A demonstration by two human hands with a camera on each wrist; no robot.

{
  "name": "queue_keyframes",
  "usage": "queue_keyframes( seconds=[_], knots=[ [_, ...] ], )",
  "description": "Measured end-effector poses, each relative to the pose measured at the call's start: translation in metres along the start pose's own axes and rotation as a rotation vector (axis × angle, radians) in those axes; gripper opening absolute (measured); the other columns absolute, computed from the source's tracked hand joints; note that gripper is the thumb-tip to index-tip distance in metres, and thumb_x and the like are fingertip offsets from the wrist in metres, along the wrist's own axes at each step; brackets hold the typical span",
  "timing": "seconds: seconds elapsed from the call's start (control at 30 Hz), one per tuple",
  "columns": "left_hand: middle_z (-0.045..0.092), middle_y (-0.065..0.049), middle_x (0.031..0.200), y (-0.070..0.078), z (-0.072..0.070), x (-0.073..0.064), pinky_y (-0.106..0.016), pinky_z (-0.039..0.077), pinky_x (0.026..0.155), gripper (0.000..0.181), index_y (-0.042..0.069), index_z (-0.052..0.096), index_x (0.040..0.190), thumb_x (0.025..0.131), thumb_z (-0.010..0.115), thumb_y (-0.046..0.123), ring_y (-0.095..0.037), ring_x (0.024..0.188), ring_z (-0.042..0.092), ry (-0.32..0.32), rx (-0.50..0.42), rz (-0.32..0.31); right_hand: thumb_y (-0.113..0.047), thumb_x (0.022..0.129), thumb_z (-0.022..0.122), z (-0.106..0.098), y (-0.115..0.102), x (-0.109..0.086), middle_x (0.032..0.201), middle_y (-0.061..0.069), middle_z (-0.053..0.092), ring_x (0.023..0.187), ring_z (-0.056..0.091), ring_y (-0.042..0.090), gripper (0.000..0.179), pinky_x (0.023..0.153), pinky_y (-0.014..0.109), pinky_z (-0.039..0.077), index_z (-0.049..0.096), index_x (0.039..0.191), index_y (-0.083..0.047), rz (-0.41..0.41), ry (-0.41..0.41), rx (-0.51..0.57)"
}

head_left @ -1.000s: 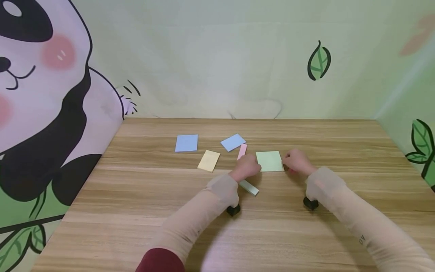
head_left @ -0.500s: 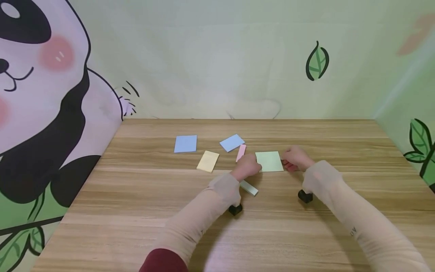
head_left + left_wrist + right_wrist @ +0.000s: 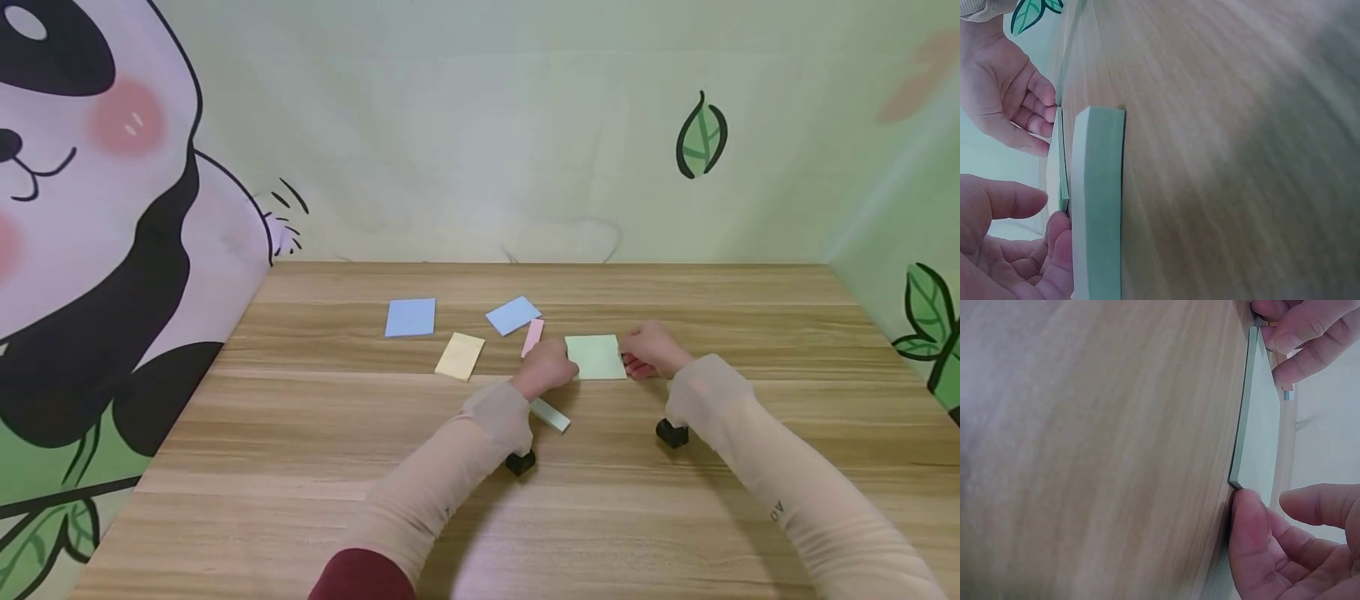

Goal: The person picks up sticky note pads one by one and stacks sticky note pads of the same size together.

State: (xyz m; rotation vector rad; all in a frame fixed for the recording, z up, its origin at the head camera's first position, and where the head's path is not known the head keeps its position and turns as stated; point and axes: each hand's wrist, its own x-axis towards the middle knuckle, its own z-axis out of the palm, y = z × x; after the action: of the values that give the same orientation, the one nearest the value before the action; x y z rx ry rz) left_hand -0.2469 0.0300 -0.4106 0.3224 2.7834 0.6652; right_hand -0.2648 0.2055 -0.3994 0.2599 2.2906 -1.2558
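Note:
A square light-green sticky note pad (image 3: 596, 357) lies flat on the table between my two hands. My left hand (image 3: 546, 368) is at its left edge; in the left wrist view the fingertips (image 3: 1060, 234) meet the pad's end while the thumb stands apart. My right hand (image 3: 654, 350) is at the opposite edge, and in the right wrist view its index fingertip (image 3: 1250, 503) touches the pad's corner, thumb raised clear. Just under my left wrist lies a narrow pale-green pad (image 3: 551, 416), partly hidden. A narrow pink pad (image 3: 532, 337) sits behind my left hand.
Farther left on the wooden table (image 3: 315, 467) are a square blue pad (image 3: 410, 317), a yellow pad (image 3: 460, 356) and a smaller blue pad (image 3: 513, 315), whose corner meets the pink one. A wall with a painted panda (image 3: 135, 333) borders the table.
My right hand has shifted slightly at the green pad's right edge and its wrist has moved a little left. The left hand and the pads stay nearly in place.

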Motion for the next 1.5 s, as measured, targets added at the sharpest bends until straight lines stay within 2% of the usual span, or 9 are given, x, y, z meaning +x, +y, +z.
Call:
queue_keyframes(
  seconds=[0.23, 0.53, 0.9, 1.27, 1.5],
  knots=[
    [0.037, 0.002, 0.054, -0.0013, 0.0008, -0.0007, -0.02, 0.027, 0.042, 0.026, 0.013, 0.039, 0.055, 0.077, 0.054, 0.012, -0.012, 0.047, 0.037, 0.003, -0.045, 0.013, -0.007, 0.088, 0.042, 0.0014, 0.0016, 0.0005, 0.063, 0.003, 0.049, 0.051, 0.053, 0.011, 0.017, 0.052, 0.022, 0.049, 0.046, 0.097, 0.007, -0.004, 0.009, -0.01],
    [0.043, 0.003, 0.055, -0.0021, 0.0031, -0.0022, -0.02, 0.028, 0.042, 0.021, 0.012, 0.044, 0.059, 0.077, 0.053, 0.014, -0.011, 0.048, 0.038, 0.0, -0.05, 0.027, -0.006, 0.087, 0.043, 0.0013, 0.0067, 0.0013, 0.06, 0.003, 0.049, 0.047, 0.053, 0.009, 0.025, 0.05, 0.023, 0.049, 0.043, 0.106, 0.01, -0.036, -0.024, -0.012],
    [0.05, 0.002, 0.055, -0.0018, 0.0052, -0.0036, -0.02, 0.03, 0.043, 0.017, 0.01, 0.05, 0.063, 0.079, 0.054, 0.013, -0.011, 0.049, 0.042, 0.002, -0.052, 0.025, -0.002, 0.086, 0.044, 0.0006, 0.0082, 0.0001, 0.058, 0.003, 0.049, 0.046, 0.053, 0.009, 0.012, 0.048, 0.023, 0.048, 0.045, 0.093, 0.008, -0.048, -0.036, -0.017],
    [0.05, -0.001, 0.062, -0.0005, 0.0067, 0.003, -0.022, 0.032, 0.045, 0.015, 0.008, 0.057, 0.066, 0.08, 0.052, 0.01, -0.013, 0.053, 0.044, 0.061, 0.047, -0.007, -0.003, 0.085, 0.045, 0.0038, 0.0052, -0.0006, 0.058, 0.003, 0.049, 0.046, 0.051, 0.009, 0.015, 0.049, 0.024, 0.048, 0.05, 0.092, 0.008, -0.054, 0.068, -0.135],
    [0.045, 0.0, 0.057, -0.0013, 0.0047, 0.0051, -0.022, 0.032, 0.043, 0.022, 0.009, 0.05, 0.059, 0.081, 0.051, 0.008, -0.013, 0.051, 0.041, 0.06, 0.0, -0.019, -0.006, 0.084, 0.048, 0.0064, 0.0042, 0.0032, 0.056, 0.002, 0.049, 0.045, 0.05, 0.008, 0.012, 0.048, 0.023, 0.047, 0.053, 0.084, 0.005, -0.058, 0.111, -0.194]
  ],
)
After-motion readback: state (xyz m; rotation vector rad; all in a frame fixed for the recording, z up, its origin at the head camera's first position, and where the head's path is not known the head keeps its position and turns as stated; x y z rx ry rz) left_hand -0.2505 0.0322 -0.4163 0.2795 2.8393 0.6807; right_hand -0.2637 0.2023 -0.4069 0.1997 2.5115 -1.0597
